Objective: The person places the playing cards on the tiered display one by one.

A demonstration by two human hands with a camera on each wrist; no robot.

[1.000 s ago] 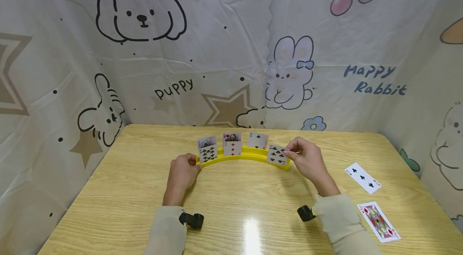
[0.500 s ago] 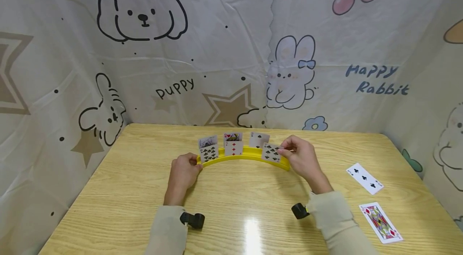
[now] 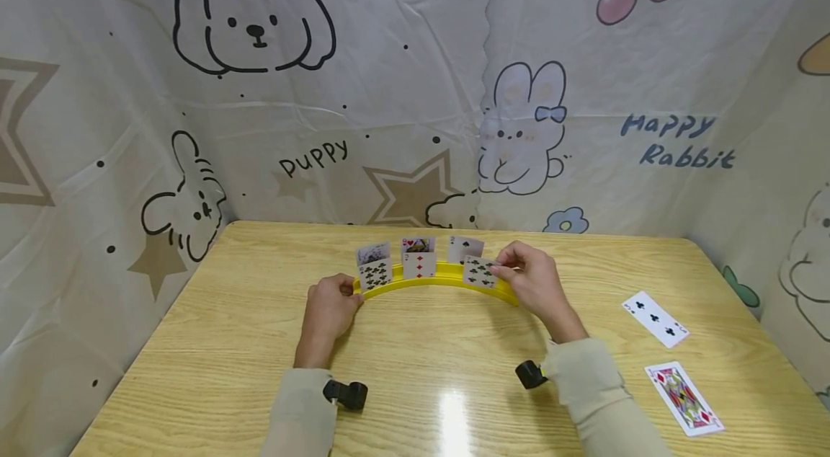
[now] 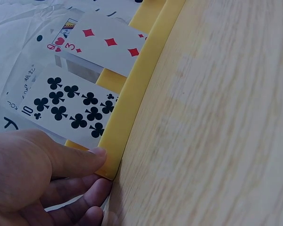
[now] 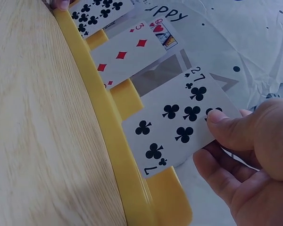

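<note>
Seven of clubs [image 5: 177, 123]: front of the yellow holder [image 3: 449, 274], slid leftward to overlap the two [image 3: 465, 246], seemingly a third pair
Right hand [image 3: 533, 277]: pinches that card
Left hand [image 3: 328, 309]: grips the holder's end

Eight playing cards are shown: three in the front row at one yellow holder [image 3: 449, 272], namely one ten of clubs [image 3: 375, 274], one three of diamonds [image 3: 418, 266] and one seven of clubs [image 3: 480, 272]; three behind, one joker [image 3: 372, 253], one queen of hearts [image 3: 418, 246] and one two of spades [image 3: 465, 248]; and two, one three of clubs [image 3: 656, 318] and one face card of diamonds [image 3: 684, 399], on one table [image 3: 415, 349]. Two hands, one left hand [image 3: 331, 313] and one right hand [image 3: 534, 280], and two sleeves [image 3: 603, 392] appear.
</note>
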